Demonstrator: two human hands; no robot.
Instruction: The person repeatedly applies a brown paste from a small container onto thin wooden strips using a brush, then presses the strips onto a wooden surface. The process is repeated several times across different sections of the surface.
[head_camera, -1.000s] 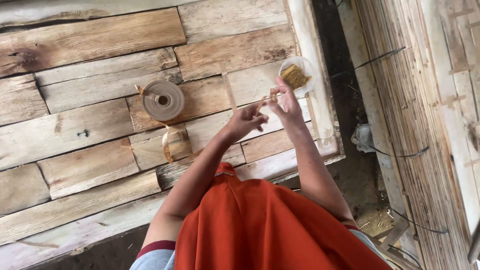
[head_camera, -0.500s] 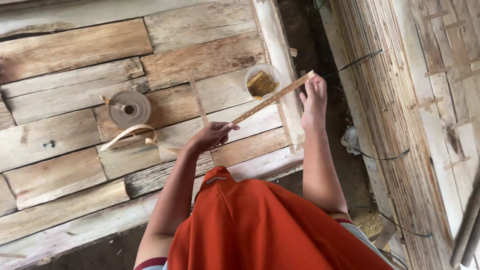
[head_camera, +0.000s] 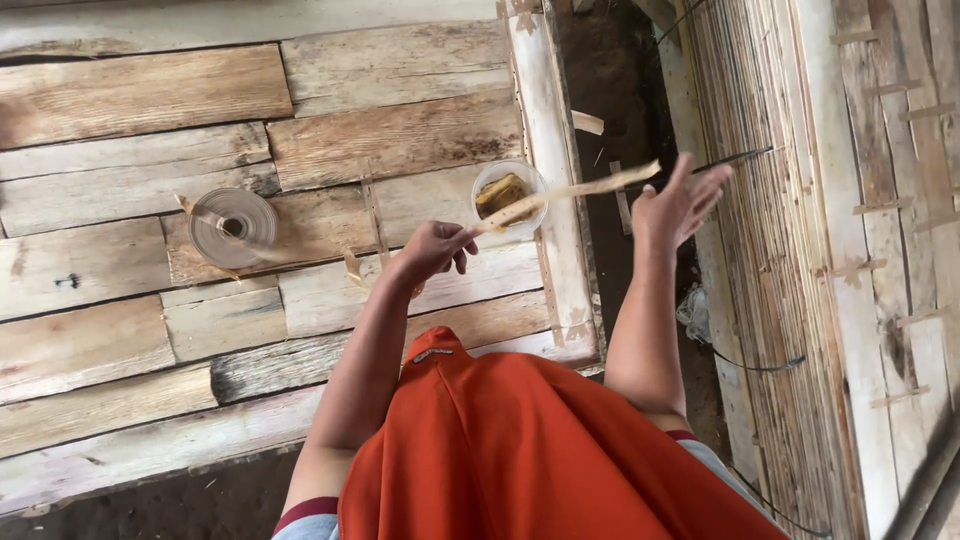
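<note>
My right hand (head_camera: 680, 205) has swung out past the platform edge and now sits fingers spread, just beside the strip's far end. My left hand (head_camera: 432, 250) pinches the near end of the thin bamboo strip (head_camera: 565, 192), held over the small bowl (head_camera: 508, 193). Risk: the one-ended pinch lets the strip sag or slip into the gap beside the wooden platform (head_camera: 400, 130). The coiled strip roll (head_camera: 233, 227) lies apart.

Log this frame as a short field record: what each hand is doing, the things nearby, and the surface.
left hand: pinches one end of a thin pale strip
right hand: open, fingers spread, at the strip's far end; contact unclear
strip: stretched between the hands, passing over a small clear cup
cup: holds something yellowish-brown
coiled strip roll: flat on the planks, apart from both hands
surface: weathered wooden plank platform
beside platform: slatted bamboo panel
</note>
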